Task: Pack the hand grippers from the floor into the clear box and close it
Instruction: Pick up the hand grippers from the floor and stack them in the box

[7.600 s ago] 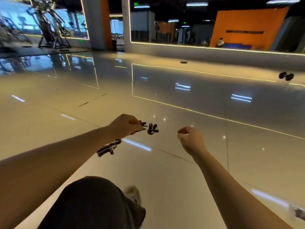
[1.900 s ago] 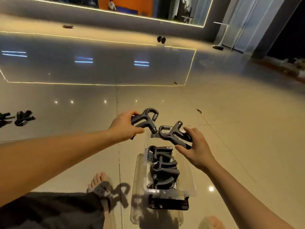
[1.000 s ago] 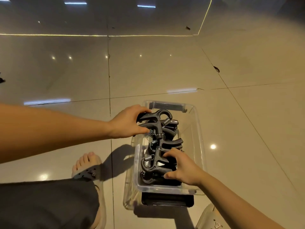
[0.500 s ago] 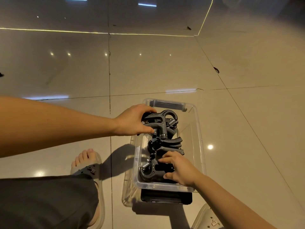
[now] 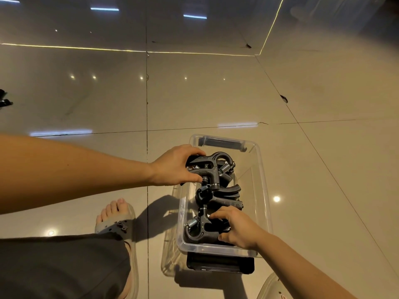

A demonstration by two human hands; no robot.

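The clear box (image 5: 262, 190) stands open on the floor in front of me, with several black hand grippers stacked inside. My left hand (image 5: 174, 167) holds a black hand gripper (image 5: 212, 167) by its handles at the far end of the box. My right hand (image 5: 237, 228) rests on another hand gripper (image 5: 198, 233) at the near end, fingers curled over its handles. Between them lies a third gripper (image 5: 218, 197). The clear lid (image 5: 170, 262) lies under the box, sticking out on the left.
A loose hand gripper (image 5: 4, 100) lies on the floor at the far left edge. My left foot in a grey sandal (image 5: 117, 223) stands left of the box; another sandal (image 5: 274, 288) shows at the bottom right. Glossy tiles surround the box.
Both hands have carried a gripper each from above the box down into it. In the last half second they pressed the grippers slightly deeper into the stack.
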